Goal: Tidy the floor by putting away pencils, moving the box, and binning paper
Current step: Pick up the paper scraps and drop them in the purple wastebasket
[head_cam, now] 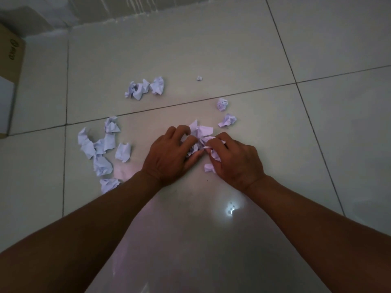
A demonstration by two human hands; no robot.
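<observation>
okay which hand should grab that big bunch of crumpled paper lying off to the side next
Probably the left hand. The cluster of crumpled paper lies on the floor on its side; the right hand would have to cross over.

Glossy tile floor point(232, 49) w/ scattered crumpled paper balls point(146, 88), cardboard box point(9, 66) at left edge.

Both forearms were bare, with no sleeves in view from the lower frame corners up to the wrists. The left hand point(169, 154) and right hand point(237, 160) wore no gloves, rings or watch.
</observation>
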